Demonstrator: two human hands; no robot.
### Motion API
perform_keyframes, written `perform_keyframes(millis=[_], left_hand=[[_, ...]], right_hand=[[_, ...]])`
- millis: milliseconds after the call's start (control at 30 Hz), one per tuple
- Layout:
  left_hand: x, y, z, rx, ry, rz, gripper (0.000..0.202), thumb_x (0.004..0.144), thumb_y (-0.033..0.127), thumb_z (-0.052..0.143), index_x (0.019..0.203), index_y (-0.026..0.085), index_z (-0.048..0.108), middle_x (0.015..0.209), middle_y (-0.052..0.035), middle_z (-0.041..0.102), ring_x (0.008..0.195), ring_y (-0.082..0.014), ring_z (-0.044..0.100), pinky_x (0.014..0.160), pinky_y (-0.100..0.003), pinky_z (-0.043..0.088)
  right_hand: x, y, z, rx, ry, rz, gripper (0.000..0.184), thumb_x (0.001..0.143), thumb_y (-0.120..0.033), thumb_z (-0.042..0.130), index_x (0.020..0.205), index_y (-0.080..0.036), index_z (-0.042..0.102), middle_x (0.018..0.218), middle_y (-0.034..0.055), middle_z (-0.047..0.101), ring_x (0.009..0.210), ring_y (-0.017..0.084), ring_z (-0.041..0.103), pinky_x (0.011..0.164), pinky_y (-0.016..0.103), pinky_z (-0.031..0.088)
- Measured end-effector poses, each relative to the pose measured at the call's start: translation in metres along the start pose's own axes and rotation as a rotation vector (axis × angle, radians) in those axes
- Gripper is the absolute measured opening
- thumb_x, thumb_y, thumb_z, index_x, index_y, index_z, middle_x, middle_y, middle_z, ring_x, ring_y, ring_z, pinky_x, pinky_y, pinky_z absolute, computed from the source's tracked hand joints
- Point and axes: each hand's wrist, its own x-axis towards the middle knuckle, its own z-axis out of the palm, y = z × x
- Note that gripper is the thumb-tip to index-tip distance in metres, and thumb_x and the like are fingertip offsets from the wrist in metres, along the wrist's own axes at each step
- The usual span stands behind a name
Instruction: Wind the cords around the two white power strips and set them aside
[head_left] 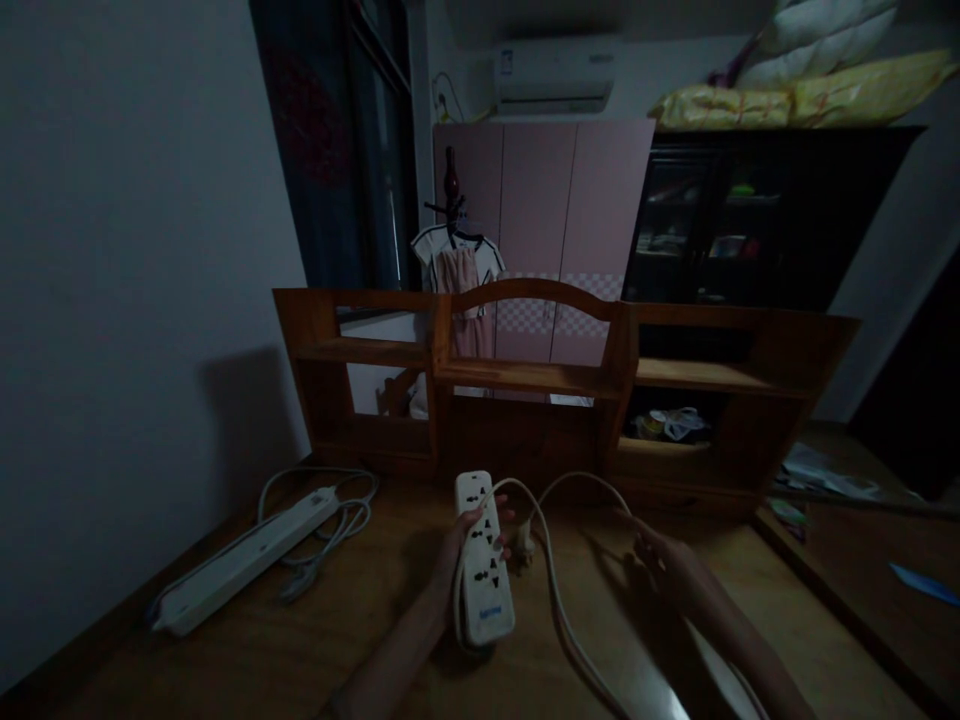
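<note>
My left hand (469, 530) is wrapped around a white power strip (489, 605), held tilted above the wooden desk with its sockets facing up. Part of the strip's cord runs along its left edge, under my thumb. To the right, my right hand (660, 560) pinches the pale cord (551, 560) between its fingers. From there the cord arcs back toward the strip, and a loop of it hangs down toward the near edge of view. A plug (525, 540) shows just right of the strip, near my left fingertips.
A second, longer white power strip (251, 560) lies on the left of the desk (360, 640), its cable (352, 520) coiled beside it. Behind stands a wooden shelf unit (525, 377) holding a few items on the right. A wall bounds the left side.
</note>
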Motion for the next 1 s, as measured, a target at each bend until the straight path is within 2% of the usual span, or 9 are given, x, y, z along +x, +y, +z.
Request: perform_keyframes(millis=[167,267,367,500,633,733,867,933,1000], left_hand=[[0.008,0.010,-0.007,-0.056,0.157,0.024,0.048,0.078,0.028,0.058,0.124,0.013,0.055,0.096,-0.0101,0.070,0.060,-0.0155,0.064,0.056,-0.028,0.051],[0.010,0.011,-0.010,-0.072,0.165,0.025,0.047,0.079,0.026,0.057,0.123,0.012,0.055,0.093,-0.0099,0.071,0.059,-0.0159,0.065,0.057,-0.028,0.052],[0.010,0.009,-0.010,-0.078,0.130,0.041,0.045,0.080,0.028,0.056,0.122,0.012,0.056,0.095,-0.0102,0.071,0.061,-0.0163,0.065,0.061,-0.029,0.054],[0.008,0.007,-0.010,-0.082,0.116,0.030,0.044,0.080,0.029,0.057,0.120,0.011,0.058,0.092,-0.0104,0.071,0.062,-0.0168,0.065,0.062,-0.030,0.054],[0.007,0.009,-0.010,-0.053,0.080,0.025,0.044,0.080,0.029,0.056,0.120,0.011,0.057,0.092,-0.0109,0.070,0.062,-0.0172,0.065,0.059,-0.029,0.053],[0.003,0.010,-0.009,-0.055,-0.026,-0.026,0.045,0.081,0.029,0.055,0.124,0.013,0.055,0.095,-0.0098,0.069,0.062,-0.0157,0.064,0.061,-0.029,0.052],[-0.008,0.010,-0.003,-0.076,-0.173,-0.090,0.052,0.081,0.031,0.053,0.129,0.011,0.051,0.092,-0.0098,0.067,0.063,-0.0149,0.060,0.066,-0.032,0.051],[-0.013,0.010,-0.001,-0.078,-0.231,-0.101,0.056,0.080,0.033,0.053,0.131,0.010,0.050,0.090,-0.0099,0.066,0.064,-0.0154,0.059,0.067,-0.033,0.051],[-0.015,0.010,0.000,-0.080,-0.259,-0.100,0.057,0.079,0.033,0.054,0.131,0.011,0.049,0.089,-0.0096,0.065,0.064,-0.0157,0.058,0.067,-0.033,0.050]], right_hand=[[0.001,0.021,-0.002,0.002,-0.026,0.044,0.055,0.079,-0.023,0.044,0.134,-0.023,0.052,0.104,0.0093,0.067,0.082,0.022,0.064,0.073,0.033,0.049],[0.002,0.022,-0.003,0.010,0.002,0.022,0.047,0.083,-0.030,0.046,0.129,-0.023,0.057,0.109,0.0109,0.064,0.087,0.023,0.063,0.078,0.036,0.050],[0.001,0.013,-0.015,0.054,0.081,-0.067,0.040,0.087,-0.041,0.049,0.120,-0.022,0.063,0.122,0.0131,0.058,0.107,0.026,0.058,0.089,0.039,0.048],[-0.004,-0.019,-0.047,0.155,0.142,-0.137,0.038,0.089,-0.045,0.050,0.118,-0.024,0.062,0.126,0.0103,0.057,0.113,0.026,0.056,0.097,0.040,0.046],[-0.004,-0.077,-0.064,0.150,0.029,-0.250,0.047,0.090,-0.040,0.052,0.134,-0.026,0.049,0.129,0.0094,0.056,0.115,0.025,0.055,0.097,0.039,0.047],[0.012,-0.116,-0.045,0.073,-0.046,-0.384,0.060,0.086,-0.031,0.056,0.143,-0.029,0.037,0.141,0.0077,0.047,0.128,0.025,0.045,0.106,0.042,0.037],[0.051,-0.140,0.010,0.111,-0.085,-0.372,0.079,0.079,-0.019,0.060,0.149,-0.022,0.024,0.145,0.0128,0.041,0.130,0.025,0.042,0.105,0.040,0.036],[0.069,-0.145,0.034,0.145,-0.141,-0.333,0.081,0.072,-0.012,0.061,0.146,-0.019,0.030,0.140,0.0121,0.048,0.122,0.025,0.050,0.097,0.035,0.042],[0.080,-0.148,0.048,0.150,-0.192,-0.320,0.064,0.072,-0.013,0.061,0.134,-0.020,0.047,0.119,0.0070,0.064,0.100,0.022,0.062,0.082,0.029,0.048]])
